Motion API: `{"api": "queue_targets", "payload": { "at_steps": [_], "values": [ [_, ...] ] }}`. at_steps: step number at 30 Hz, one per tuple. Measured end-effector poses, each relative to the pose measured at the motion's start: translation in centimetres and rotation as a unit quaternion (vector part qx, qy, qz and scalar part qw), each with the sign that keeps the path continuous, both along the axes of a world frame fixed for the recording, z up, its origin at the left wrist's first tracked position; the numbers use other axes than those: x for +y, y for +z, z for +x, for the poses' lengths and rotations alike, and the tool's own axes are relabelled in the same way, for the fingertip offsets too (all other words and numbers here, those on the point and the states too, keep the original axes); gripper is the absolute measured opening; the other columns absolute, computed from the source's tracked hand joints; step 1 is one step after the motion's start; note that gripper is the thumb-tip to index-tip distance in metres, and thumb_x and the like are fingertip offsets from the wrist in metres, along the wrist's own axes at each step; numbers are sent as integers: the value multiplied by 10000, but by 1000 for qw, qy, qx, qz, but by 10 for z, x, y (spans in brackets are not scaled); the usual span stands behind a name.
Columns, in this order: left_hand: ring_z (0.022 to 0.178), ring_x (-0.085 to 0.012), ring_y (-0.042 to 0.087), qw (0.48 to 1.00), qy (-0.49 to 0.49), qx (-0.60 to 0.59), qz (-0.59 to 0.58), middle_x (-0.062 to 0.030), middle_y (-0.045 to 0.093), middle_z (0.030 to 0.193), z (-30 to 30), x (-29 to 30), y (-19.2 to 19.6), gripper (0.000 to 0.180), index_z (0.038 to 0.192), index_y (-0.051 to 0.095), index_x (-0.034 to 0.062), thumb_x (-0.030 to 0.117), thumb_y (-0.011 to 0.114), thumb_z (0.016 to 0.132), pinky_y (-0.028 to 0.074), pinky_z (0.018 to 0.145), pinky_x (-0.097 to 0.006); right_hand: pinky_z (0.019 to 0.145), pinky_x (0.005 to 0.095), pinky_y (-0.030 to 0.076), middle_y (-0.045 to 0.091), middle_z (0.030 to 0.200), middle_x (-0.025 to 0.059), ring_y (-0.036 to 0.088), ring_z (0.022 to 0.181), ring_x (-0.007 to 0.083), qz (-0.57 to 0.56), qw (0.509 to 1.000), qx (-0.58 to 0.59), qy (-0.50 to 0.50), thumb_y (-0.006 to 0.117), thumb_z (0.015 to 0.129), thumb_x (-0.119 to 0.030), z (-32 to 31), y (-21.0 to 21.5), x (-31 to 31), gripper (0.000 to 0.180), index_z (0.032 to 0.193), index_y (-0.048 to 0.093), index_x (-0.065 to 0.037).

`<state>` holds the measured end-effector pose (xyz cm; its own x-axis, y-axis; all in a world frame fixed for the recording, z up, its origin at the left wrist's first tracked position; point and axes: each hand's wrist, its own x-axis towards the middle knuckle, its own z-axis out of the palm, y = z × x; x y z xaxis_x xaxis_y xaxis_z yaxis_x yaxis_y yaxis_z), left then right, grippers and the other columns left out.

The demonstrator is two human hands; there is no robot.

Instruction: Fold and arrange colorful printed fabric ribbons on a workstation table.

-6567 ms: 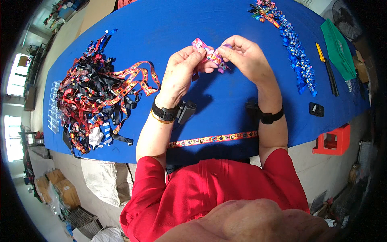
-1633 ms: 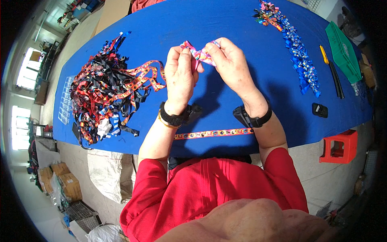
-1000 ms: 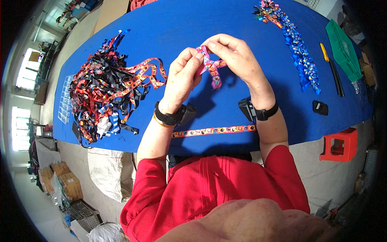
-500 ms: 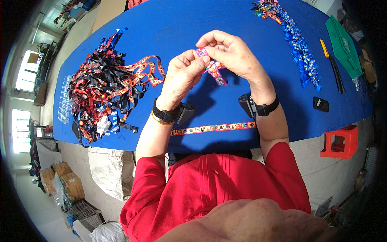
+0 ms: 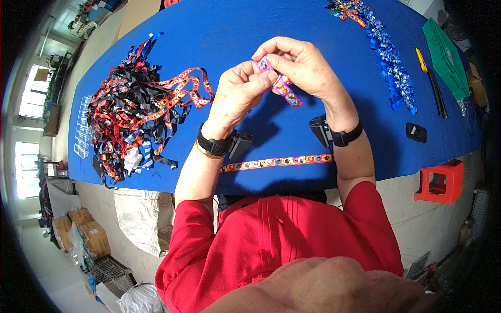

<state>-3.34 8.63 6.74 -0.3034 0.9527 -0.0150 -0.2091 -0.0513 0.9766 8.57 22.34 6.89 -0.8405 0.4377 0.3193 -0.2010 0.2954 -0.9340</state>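
Note:
Above the middle of the blue table, both hands are closed on a short pink patterned ribbon (image 5: 287, 94). My left hand (image 5: 239, 93) pinches it between thumb and fingers, and my right hand (image 5: 300, 67) grips it from the other side, fingers curled over. One end hangs loose below the fingers; the part within the grip is hidden. Closer to me, a long patterned ribbon strip (image 5: 276, 163) lies across the table beneath my wrists. At the left, a tangled heap of ribbons (image 5: 128, 122) has several orange-and-red loops trailing toward my left hand.
At the right lies a long bundle of blue knotted ribbons (image 5: 391, 62). Past it are a yellow-handled tool (image 5: 421, 60), a black rod (image 5: 437, 94), a green crate (image 5: 446, 60) and a small black object (image 5: 416, 132). A red stool (image 5: 441, 182) stands beside the blue table (image 5: 224, 31).
Both hands have shifted slightly with the pink ribbon still between them. The ribbon's loose end has swung a little to the right, and its upper part sits tilted differently.

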Motion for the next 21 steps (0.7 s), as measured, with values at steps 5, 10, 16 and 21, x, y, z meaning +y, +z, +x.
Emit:
{"api": "queue_targets", "payload": {
  "at_steps": [5, 10, 16, 21],
  "values": [
    [466, 12, 389, 999, 32, -4, 31, 75, 569, 668, -5, -1, -5, 126, 934, 642, 80, 168, 731, 923, 243, 404, -173, 753, 232, 504, 690, 930, 33, 609, 831, 69, -63, 997, 35, 5, 544, 1033, -198, 3, 3, 7, 229, 1149, 671, -47],
    [461, -23, 438, 989, 115, -31, 84, 40, 600, 697, -10, 4, -8, 112, 931, 634, 84, 156, 719, 931, 289, 408, -184, 838, 257, 490, 698, 978, 37, 630, 918, 96, -74, 996, -5, -58, 576, 1022, -313, 12, 4, 21, 307, 1137, 657, -40],
    [514, -60, 488, 984, 147, -15, 96, 20, 608, 714, -10, 10, -10, 111, 947, 642, 90, 181, 707, 942, 340, 450, -214, 767, 249, 510, 698, 955, 18, 620, 861, 67, -113, 994, 12, 7, 754, 904, -193, -2, -4, 7, 219, 1030, 679, -30],
    [588, -63, 510, 976, 178, 24, 121, 23, 608, 735, -5, 13, -13, 89, 939, 628, 97, 156, 695, 949, 379, 513, -220, 743, 250, 529, 702, 902, 15, 629, 824, 70, -118, 993, 10, -19, 758, 884, -139, -5, -9, 5, 170, 984, 689, -21]
  ]
}}
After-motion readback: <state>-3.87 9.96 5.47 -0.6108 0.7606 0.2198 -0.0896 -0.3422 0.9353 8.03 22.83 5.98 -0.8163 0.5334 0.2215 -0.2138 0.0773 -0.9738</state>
